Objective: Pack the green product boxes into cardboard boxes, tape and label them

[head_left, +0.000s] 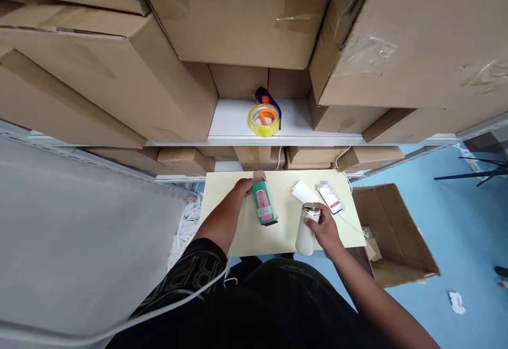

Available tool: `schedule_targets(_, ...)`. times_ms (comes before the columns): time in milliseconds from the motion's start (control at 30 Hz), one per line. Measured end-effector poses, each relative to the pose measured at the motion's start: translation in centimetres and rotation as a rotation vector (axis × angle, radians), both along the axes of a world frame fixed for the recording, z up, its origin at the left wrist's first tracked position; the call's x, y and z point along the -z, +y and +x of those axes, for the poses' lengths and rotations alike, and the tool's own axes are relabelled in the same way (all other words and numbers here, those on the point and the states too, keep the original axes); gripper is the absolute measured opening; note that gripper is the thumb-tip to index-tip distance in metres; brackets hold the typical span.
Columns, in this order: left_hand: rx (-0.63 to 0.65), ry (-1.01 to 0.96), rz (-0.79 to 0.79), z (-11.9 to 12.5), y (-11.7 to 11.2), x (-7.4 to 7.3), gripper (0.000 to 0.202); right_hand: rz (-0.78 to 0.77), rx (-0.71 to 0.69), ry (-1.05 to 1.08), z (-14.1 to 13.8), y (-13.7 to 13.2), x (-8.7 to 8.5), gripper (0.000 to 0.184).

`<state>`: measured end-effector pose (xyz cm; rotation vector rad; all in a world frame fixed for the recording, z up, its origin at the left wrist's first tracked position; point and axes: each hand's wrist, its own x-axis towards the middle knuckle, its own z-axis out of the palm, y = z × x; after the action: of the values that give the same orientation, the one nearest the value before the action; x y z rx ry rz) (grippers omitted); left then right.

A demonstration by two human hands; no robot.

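Note:
In my right hand point(326, 227) is a white cylindrical flask point(305, 239) with a silvery lid, tilted above the table's front part. My fingers are wrapped round its upper side. My left hand point(243, 186) grips the upper left edge of a small green box point(262, 201) with a pink picture of a bottle on it. Both end flaps of this box stick out. Some of my left fingers are hidden behind the hand. Right of the box lie a white paper or flat packet point(305, 191) and a phone point(330, 199) with its screen lit.
A pale yellow table point(222, 232) stands against a white shelf point(234, 121) stacked with cardboard boxes point(246, 16). A tape dispenser with yellow tape point(259, 128) rests on the shelf. An open carton point(400, 232) stands right of the table. A white cable point(166, 312) crosses by my left arm.

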<state>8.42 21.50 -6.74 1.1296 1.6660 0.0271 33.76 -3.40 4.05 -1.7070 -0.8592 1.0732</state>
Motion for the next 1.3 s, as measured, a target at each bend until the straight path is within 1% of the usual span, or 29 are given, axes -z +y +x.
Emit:
schedule_targets(67, -0.059, -0.044, -0.016, -0.1, -0.8, -0.5, 0.024, -0.006, 0.0, 0.001, 0.0, -0.1, 0.3, 0.06)
schedule_targets(167, -0.129, -0.14, -0.023, -0.6, -2.4, -2.1, 0.022, -0.016, 0.023, -0.002, 0.3, 0.2, 0.4, 0.059)
schedule_targets(233, -0.155, -0.217, -0.02, -1.0, -4.0, -3.6, 0.022, -0.037, 0.052, 0.015, 0.5, 0.7, 0.0, 0.057)
schedule_targets(300, -0.175, -0.289, -0.011, -1.4, -6.1, -5.1, 0.022, -0.044, 0.07, 0.058, 0.7, 1.4, -1.1, 0.053)
schedule_targets(400, -0.195, -0.382, 0.017, -1.8, -9.9, -7.1, 0.02, 0.057, 0.054, 0.127, 0.3, 3.2, -3.3, 0.051)
schedule_targets(500, -0.21, -0.469, 0.055, -1.7, -13.4, -8.4, 0.016, 0.222, 0.015, 0.133, -1.3, 5.3, -5.5, 0.054)
schedule_targets(567, -0.224, -0.51, 0.07, -1.6, -15.1, -8.8, 0.014, 0.298, -0.019, 0.113, -3.0, 6.6, -6.2, 0.058)
schedule_targets(633, -0.241, -0.519, 0.071, -1.4, -16.1, -8.9, 0.013, 0.339, -0.064, 0.087, -4.7, 7.6, -6.1, 0.061)
schedule_targets(733, -0.25, -0.495, 0.069, -1.2, -16.9, -8.7, 0.011, 0.355, -0.137, 0.006, -6.3, 8.0, -5.0, 0.067)
schedule_targets(800, -0.235, -0.484, 0.081, -1.1, -17.2, -8.4, 0.011, 0.334, -0.189, -0.082, -6.6, 7.6, -3.8, 0.07)
schedule_targets(867, -0.209, -0.481, 0.102, -1.1, -17.5, -8.1, 0.011, 0.279, -0.259, -0.201, -6.5, 6.9, -2.6, 0.071)
schedule_targets(933, -0.175, -0.466, 0.141, -1.2, -17.8, -7.9, 0.011, 0.224, -0.353, -0.34, -6.3, 6.4, -1.2, 0.068)
schedule_targets(1000, -0.13, -0.43, 0.187, -1.1, -18.0, -7.6, 0.011, 0.234, -0.435, -0.476, -6.3, 6.1, 0.2, 0.061)
schedule_targets(1100, -0.065, -0.385, 0.23, -1.0, -18.3, -7.2, 0.011, 0.275, -0.469, -0.614, -6.3, 6.2, 2.2, 0.056)
schedule_targets(1167, -0.043, -0.38, 0.236, -0.9, -18.3, -7.0, 0.012, 0.239, -0.504, -0.614, -6.0, 6.4, 3.2, 0.062)
schedule_targets(1267, -0.04, -0.37, 0.243, -0.8, -18.3, -7.0, 0.013, 0.182, -0.632, -0.51, -5.0, 6.2, 4.0, 0.084)
schedule_targets(1300, -0.034, -0.348, 0.263, -0.8, -18.2, -7.1, 0.012, 0.183, -0.643, -0.475, -4.6, 6.0, 4.2, 0.09)
